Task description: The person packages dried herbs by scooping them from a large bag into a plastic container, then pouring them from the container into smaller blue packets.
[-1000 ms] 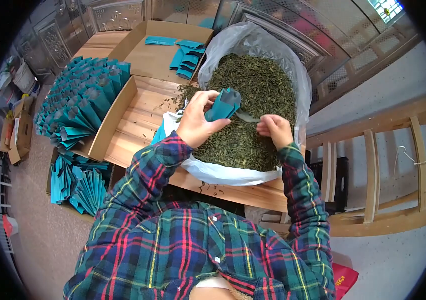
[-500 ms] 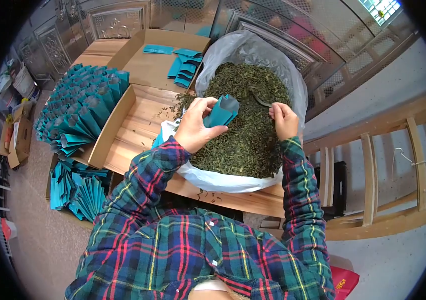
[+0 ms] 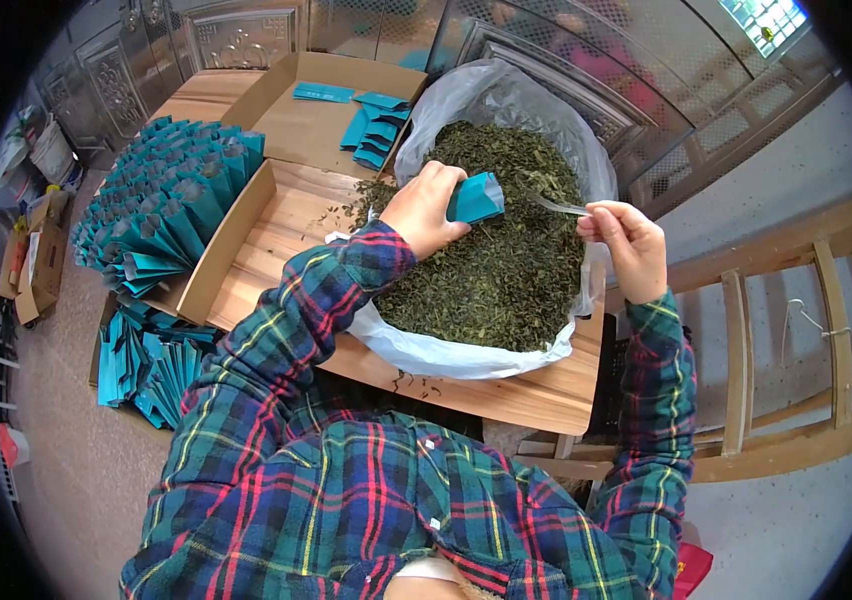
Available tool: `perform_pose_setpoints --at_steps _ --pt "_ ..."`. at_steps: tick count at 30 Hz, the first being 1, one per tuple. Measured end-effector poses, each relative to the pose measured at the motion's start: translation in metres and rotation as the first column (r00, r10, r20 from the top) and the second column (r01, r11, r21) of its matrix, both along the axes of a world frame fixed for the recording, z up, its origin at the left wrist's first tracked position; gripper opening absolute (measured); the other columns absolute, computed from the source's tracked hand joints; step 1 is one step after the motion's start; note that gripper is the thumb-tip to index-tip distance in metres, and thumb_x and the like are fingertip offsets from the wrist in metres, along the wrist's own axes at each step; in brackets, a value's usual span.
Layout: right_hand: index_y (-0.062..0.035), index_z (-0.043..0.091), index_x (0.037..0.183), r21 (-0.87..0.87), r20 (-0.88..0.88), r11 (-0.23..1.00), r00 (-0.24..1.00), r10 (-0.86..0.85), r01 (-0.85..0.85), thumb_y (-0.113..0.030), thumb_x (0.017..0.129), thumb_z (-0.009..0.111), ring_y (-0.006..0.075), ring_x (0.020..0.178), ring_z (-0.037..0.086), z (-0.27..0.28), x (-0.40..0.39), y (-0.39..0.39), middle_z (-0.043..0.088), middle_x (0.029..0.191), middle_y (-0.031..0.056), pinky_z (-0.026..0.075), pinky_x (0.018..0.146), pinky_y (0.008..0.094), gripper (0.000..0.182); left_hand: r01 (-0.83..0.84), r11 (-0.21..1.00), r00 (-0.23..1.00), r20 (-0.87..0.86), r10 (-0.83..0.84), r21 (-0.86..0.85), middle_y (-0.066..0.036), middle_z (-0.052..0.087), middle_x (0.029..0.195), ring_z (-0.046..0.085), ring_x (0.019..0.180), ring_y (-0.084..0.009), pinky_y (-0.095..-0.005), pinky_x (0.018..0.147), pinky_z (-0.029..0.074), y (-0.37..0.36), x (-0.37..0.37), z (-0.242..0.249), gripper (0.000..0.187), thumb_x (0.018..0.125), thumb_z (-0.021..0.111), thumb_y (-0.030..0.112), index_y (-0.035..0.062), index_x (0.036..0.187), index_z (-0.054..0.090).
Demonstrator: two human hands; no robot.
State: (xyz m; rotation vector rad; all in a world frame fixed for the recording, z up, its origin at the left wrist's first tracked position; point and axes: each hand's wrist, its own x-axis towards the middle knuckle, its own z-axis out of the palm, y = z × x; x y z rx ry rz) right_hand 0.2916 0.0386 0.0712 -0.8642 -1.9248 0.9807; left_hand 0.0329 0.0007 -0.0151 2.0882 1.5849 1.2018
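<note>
My left hand (image 3: 424,208) grips an open teal paper pouch (image 3: 476,197), held with its mouth pointing right over a heap of dried green tea leaves (image 3: 491,255). The leaves fill a large clear plastic bag (image 3: 506,95) on a wooden table (image 3: 506,392). My right hand (image 3: 630,243) pinches the handle of a thin metal spoon (image 3: 551,205), whose bowl points toward the pouch's mouth, just above the leaves.
A shallow cardboard box (image 3: 208,262) at the left holds several upright teal pouches (image 3: 161,195). Another box (image 3: 296,115) behind holds flat teal pouches (image 3: 371,125). More pouches (image 3: 146,365) lie on the floor. A wooden frame (image 3: 786,330) stands at the right.
My left hand has carried the pouch up and to the right over the leaves. My right hand has drawn back right, lifting the spoon out of the tea.
</note>
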Motion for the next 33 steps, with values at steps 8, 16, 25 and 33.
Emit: perform_pose_setpoints --at_steps 8,16,25,33 --pt "0.0032 0.062 0.09 0.115 0.511 0.964 0.847 0.151 -0.241 -0.011 0.086 0.056 0.0117 0.066 0.061 0.05 -0.023 0.003 0.062 0.07 0.0072 0.049 0.062 0.0253 0.015 -0.046 0.981 0.986 -0.149 0.076 0.19 -0.014 0.047 0.104 0.05 0.099 -0.0332 -0.0387 0.084 0.044 -0.005 0.019 0.009 0.054 0.063 0.072 0.008 0.0042 0.11 0.046" --pt "0.0044 0.06 0.085 -0.02 0.803 0.923 0.544 0.244 -0.384 -0.015 0.087 0.055 0.0089 0.059 0.057 0.073 -0.058 0.014 0.062 0.068 0.0057 0.048 0.057 0.024 0.02 0.049 0.931 0.984 -0.176 0.017 0.362 -0.014 0.048 0.108 0.05 0.102 -0.0326 -0.0389 0.086 0.043 -0.003 0.04 0.003 0.056 0.062 0.071 0.006 0.0042 0.112 0.046" --pt "-0.0003 0.061 0.089 -0.289 0.524 0.939 0.791 0.316 -0.184 -0.026 0.091 0.052 0.0071 0.06 0.059 0.087 -0.034 0.018 0.063 0.069 0.002 0.048 0.056 0.0182 0.027 0.214 0.958 0.959 0.147 -0.244 0.191 -0.014 0.049 0.109 0.049 0.104 -0.0322 -0.0378 0.089 0.042 0.004 0.035 -0.002 0.053 0.065 0.071 0.005 0.0044 0.111 0.046" --pt "-0.0015 0.059 0.092 -0.515 0.214 0.848 0.939 0.271 -0.127 -0.023 0.093 0.05 0.0103 0.058 0.061 0.056 -0.007 0.033 0.063 0.068 0.0049 0.051 0.054 0.0207 0.023 0.142 0.931 0.986 0.034 -0.163 0.336 -0.014 0.049 0.111 0.05 0.106 -0.0315 -0.037 0.089 0.043 0.006 0.036 -0.001 0.055 0.064 0.073 0.005 0.0046 0.112 0.046"
